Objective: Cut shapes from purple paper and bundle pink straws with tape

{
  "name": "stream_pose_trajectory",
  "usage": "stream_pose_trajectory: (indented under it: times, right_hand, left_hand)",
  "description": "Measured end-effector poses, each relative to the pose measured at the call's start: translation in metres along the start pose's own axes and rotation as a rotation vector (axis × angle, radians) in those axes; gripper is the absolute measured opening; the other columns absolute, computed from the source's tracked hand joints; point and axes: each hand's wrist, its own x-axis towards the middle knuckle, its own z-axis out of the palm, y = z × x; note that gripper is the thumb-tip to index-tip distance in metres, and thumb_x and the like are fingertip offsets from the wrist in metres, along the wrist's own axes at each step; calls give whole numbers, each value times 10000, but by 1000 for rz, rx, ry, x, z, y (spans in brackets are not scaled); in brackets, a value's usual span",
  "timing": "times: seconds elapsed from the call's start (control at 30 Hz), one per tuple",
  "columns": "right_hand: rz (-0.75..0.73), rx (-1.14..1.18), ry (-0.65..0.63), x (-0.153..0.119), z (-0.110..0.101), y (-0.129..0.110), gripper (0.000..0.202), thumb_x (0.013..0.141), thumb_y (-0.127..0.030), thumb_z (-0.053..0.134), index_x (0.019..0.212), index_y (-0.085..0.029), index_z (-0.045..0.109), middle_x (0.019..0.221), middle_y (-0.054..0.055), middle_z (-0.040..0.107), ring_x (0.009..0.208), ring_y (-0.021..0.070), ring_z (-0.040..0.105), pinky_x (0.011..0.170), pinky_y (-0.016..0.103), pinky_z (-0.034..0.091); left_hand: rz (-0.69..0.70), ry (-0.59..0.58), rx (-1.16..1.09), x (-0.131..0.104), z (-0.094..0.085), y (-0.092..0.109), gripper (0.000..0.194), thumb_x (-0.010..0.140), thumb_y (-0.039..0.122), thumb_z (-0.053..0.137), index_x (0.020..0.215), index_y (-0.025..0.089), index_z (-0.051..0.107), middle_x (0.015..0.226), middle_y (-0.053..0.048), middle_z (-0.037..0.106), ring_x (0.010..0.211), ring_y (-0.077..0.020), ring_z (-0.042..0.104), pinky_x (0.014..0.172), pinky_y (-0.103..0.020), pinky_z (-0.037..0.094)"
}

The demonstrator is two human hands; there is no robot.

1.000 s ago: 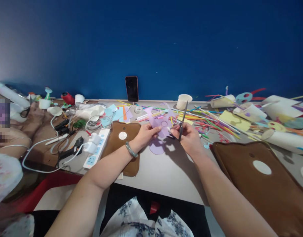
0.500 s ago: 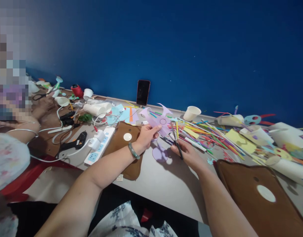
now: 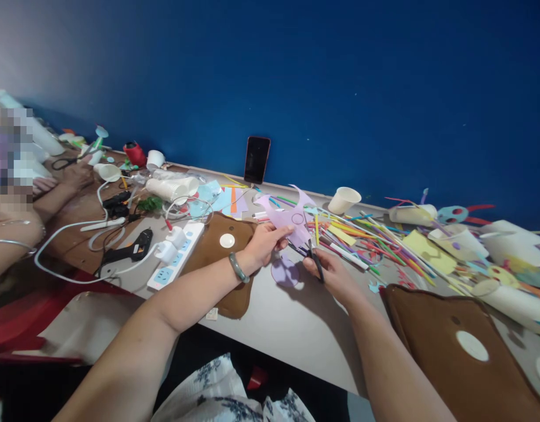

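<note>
My left hand (image 3: pixel 266 241) pinches a piece of light purple paper (image 3: pixel 291 220) with curved cut edges and a circle drawn on it. In my right hand (image 3: pixel 329 271) is a pair of black-handled scissors (image 3: pixel 314 261), its blades at the lower right edge of the paper. Whether the blades touch the paper I cannot tell exactly. Below both hands, a purple paper disc (image 3: pixel 285 273) lies on the white table (image 3: pixel 274 322). A dark pen lies partly hidden behind the scissors.
Left of my hands are a brown pad (image 3: pixel 221 234), a power strip (image 3: pixel 177 258) and a black glue gun (image 3: pixel 131 249). Colourful sticks (image 3: pixel 379 240) and paper cups (image 3: pixel 343 200) spread to the right. A phone (image 3: pixel 257 159) leans on the blue wall. A co-worker's hand (image 3: pixel 78 173) is at far left.
My right hand has swung the scissors so the blades now meet the paper's lower edge. The purple paper has turned slightly in my left hand. At left, the co-worker has leaned away.
</note>
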Motion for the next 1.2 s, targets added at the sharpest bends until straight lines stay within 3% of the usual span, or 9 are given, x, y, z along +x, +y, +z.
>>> stream_pose_trajectory:
  times: [0.57, 1.2]
  right_hand:
    - [-60, 40, 4, 3, 1, 13, 484, 788, -678, 619, 700, -226, 472, 661, -23, 433, 622, 155, 395, 577, 297, 343]
    - [-88, 105, -24, 6, 0, 19, 519, 802, -702, 609, 659, -219, 481, 625, -27, 433, 603, 149, 383, 584, 309, 294]
  left_hand:
    - [-70, -62, 14, -4, 0, -7, 391, 666, 433, 839, 690, 130, 594, 501, 38, 517, 427, -39, 421, 424, -203, 235]
    - [-67, -29, 94, -7, 0, -3, 390, 705, 410, 819, 607, 142, 552, 466, 27, 518, 411, -42, 420, 441, -211, 257]
